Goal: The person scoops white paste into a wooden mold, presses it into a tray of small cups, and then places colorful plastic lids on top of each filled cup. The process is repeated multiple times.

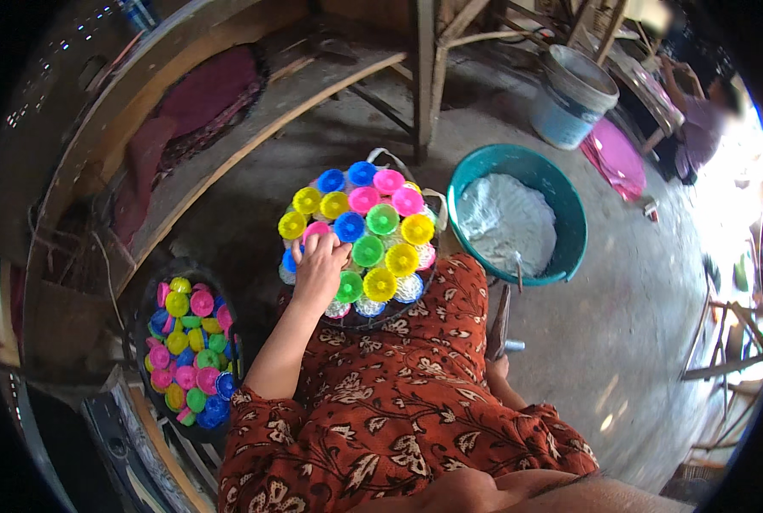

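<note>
Head view: left hand (319,269) grip pinching a pink mould (316,229) on tray (380,319); right hand (497,366) grip can't tell.

The left forearm rises bare from the lower left, angled up and slightly right, wrist straight. The left hand (320,269) lies palm down, back to the camera, fingers curled forward and bunched at the tips. The right hand (498,366) hangs low at the right side, mostly hidden, its grip unclear.
</note>
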`<act>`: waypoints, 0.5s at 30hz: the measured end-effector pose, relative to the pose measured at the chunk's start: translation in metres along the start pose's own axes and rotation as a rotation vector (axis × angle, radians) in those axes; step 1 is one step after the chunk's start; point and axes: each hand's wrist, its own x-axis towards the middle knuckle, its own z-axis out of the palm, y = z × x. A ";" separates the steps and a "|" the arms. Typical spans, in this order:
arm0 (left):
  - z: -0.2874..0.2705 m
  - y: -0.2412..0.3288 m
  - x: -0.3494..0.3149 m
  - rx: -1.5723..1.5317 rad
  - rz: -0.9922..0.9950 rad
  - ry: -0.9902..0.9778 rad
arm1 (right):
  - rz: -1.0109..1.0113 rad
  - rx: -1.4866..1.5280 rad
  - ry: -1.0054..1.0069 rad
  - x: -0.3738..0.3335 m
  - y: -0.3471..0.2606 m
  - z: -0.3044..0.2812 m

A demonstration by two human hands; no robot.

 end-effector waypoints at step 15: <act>-0.054 0.007 0.060 -0.802 0.131 0.281 | -0.650 0.955 -0.077 -0.108 -0.071 -0.120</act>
